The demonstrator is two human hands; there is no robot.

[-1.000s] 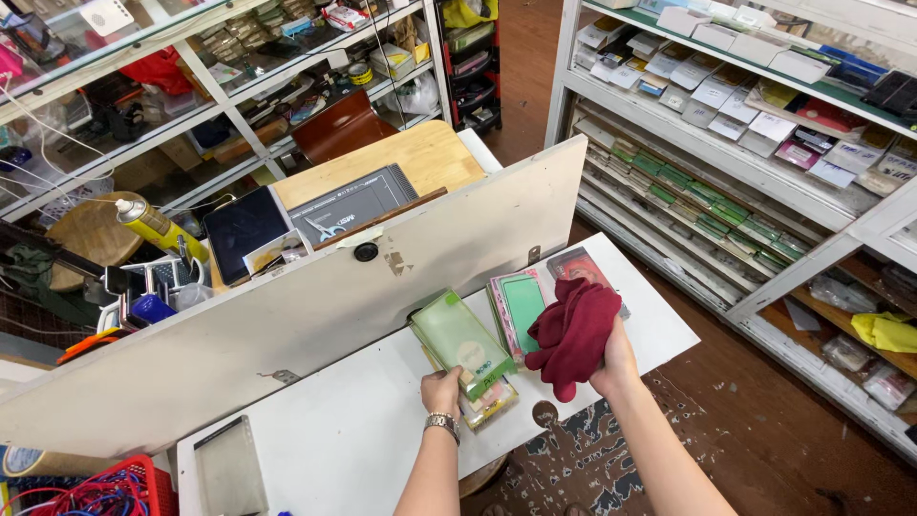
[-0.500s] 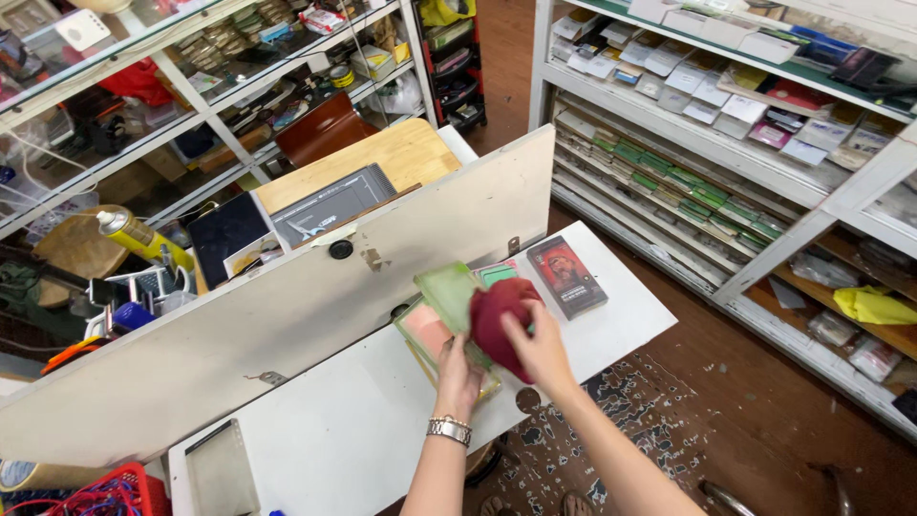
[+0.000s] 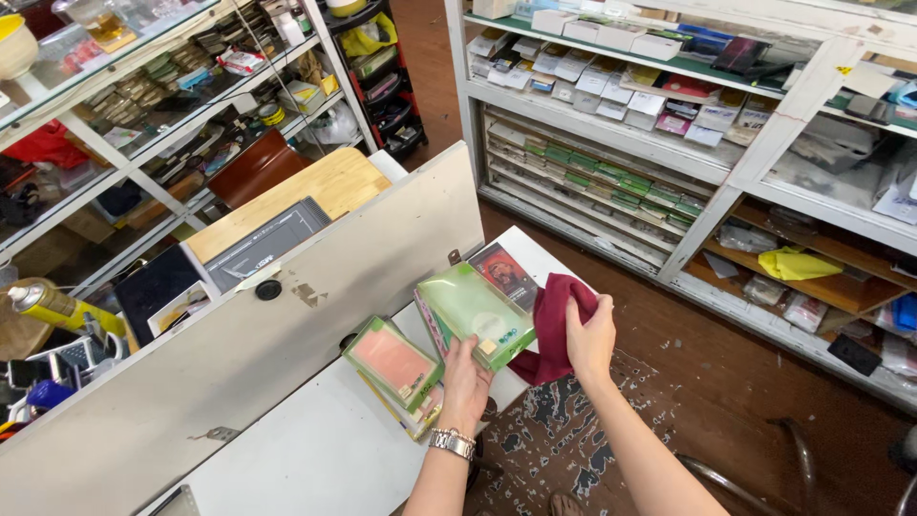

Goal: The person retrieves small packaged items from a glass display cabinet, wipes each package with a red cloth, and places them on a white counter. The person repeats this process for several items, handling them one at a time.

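My left hand (image 3: pixel 465 382) holds up a flat green box in clear plastic (image 3: pixel 475 313), tilted over the white counter (image 3: pixel 315 454). My right hand (image 3: pixel 590 336) grips a dark red cloth (image 3: pixel 551 325) pressed against the box's right side. A similar box with a pink face (image 3: pixel 394 360) lies on a small stack just left of my left hand. Behind the green box a dark box with a red picture (image 3: pixel 504 270) lies on the counter.
A long white board (image 3: pixel 239 325) stands along the counter's far edge. Beyond it lie a wooden board (image 3: pixel 315 186) and a dark tray (image 3: pixel 263 244). Shelves of small boxes (image 3: pixel 611 162) fill the right. A spray can (image 3: pixel 48 306) is at the left.
The green box has been lifted and turned; the pink box now lies uncovered on the stack. My right hand with the cloth has shifted to the box's right side. The camera has swung right.
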